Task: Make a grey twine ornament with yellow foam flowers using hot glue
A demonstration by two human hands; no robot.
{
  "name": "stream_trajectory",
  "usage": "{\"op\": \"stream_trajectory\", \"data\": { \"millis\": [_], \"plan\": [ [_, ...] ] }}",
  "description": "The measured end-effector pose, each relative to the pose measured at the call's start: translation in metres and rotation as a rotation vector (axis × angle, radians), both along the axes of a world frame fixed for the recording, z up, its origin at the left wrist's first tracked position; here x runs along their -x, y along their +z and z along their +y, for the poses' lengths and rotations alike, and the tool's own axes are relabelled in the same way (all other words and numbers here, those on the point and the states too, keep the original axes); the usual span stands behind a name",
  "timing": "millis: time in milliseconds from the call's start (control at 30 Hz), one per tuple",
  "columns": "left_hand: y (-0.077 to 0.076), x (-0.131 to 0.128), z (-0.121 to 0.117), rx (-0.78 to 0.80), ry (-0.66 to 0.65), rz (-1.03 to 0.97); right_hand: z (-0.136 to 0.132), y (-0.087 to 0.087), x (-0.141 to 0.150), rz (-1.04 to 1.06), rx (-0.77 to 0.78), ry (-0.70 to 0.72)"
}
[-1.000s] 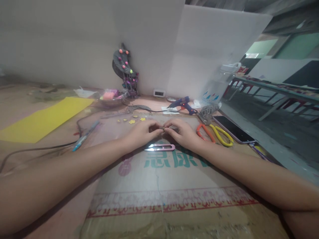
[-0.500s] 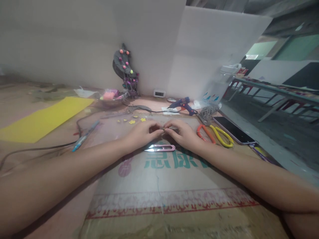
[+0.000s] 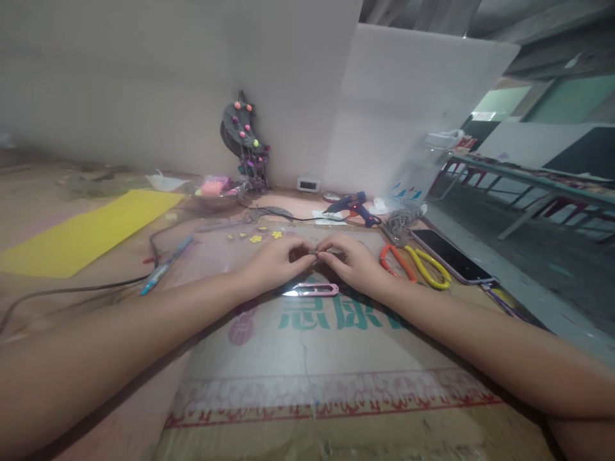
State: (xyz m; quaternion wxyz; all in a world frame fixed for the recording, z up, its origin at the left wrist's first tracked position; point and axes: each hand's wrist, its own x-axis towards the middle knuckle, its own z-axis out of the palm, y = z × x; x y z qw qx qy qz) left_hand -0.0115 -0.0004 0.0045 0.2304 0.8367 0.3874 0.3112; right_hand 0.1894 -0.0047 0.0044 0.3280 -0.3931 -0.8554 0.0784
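My left hand (image 3: 283, 259) and my right hand (image 3: 348, 259) meet fingertip to fingertip above a printed cardboard sheet (image 3: 269, 358). Both are closed in a pinch on something small and dark, too small to name. Just below the hands lie pink thread snips (image 3: 319, 290), flat on the cardboard. Several little yellow flower pieces (image 3: 256, 239) are scattered behind my left hand. To the right of my right hand are scissors with one red and one yellow handle (image 3: 432, 272).
A blue glue gun (image 3: 348, 205) stands at the back, near a grey yarn bundle (image 3: 401, 221). On the right lies a phone (image 3: 451, 256). Leftward are a blue pen (image 3: 166, 264), a black cord (image 3: 72, 286) and yellow paper (image 3: 96, 234). A grey moon decoration (image 3: 237, 131) leans against the wall.
The whole view has shifted slightly, so things appear a little lower. Both hands keep their pinch at the same spot, and nothing on the table has visibly moved.
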Motion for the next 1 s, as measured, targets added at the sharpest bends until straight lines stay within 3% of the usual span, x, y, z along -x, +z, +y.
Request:
{"op": "stream_trajectory", "data": {
  "millis": [1000],
  "plan": [
    [0.0001, 0.0011, 0.0005, -0.014, 0.036, -0.005, 0.001, -0.001, -0.0008, -0.02, 0.0, -0.021]
  ]
}}
